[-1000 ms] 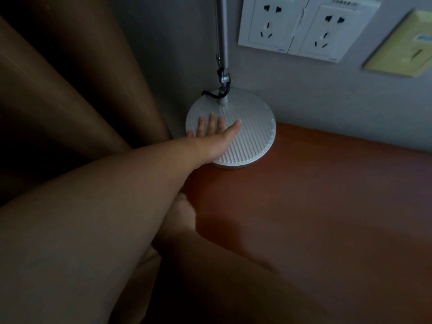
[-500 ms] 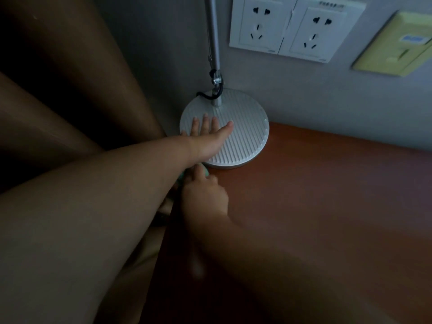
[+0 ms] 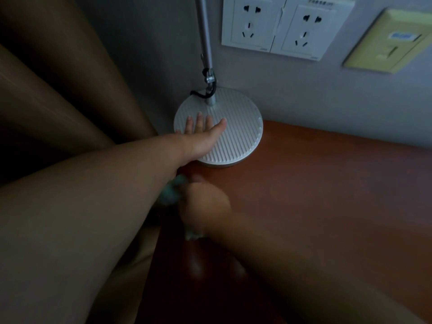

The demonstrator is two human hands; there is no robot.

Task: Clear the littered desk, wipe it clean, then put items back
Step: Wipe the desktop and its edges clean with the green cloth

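Left hand (image 3: 201,139) lies flat on the ribbed round lamp base (image 3: 238,136), fingers straight, slightly spread. Base stands at the back corner of the red-brown surface (image 3: 327,195), by the wall. Right hand (image 3: 205,202), blurred, sits over a teal cloth (image 3: 171,191) on the surface just in front of the base; its grip cannot be told.

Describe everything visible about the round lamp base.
The lamp base is a flat round disc, silvery white, metal by its look, its top ribbed with fine parallel grooves. It lies flat at the back left corner of the red-brown desk, close to the wall. A metal pole rises from its rear edge, a black cable looped at the joint. The left hand rests on its left part, fingers straight. The right hand, gripping a greenish cloth, is in front, not touching it.
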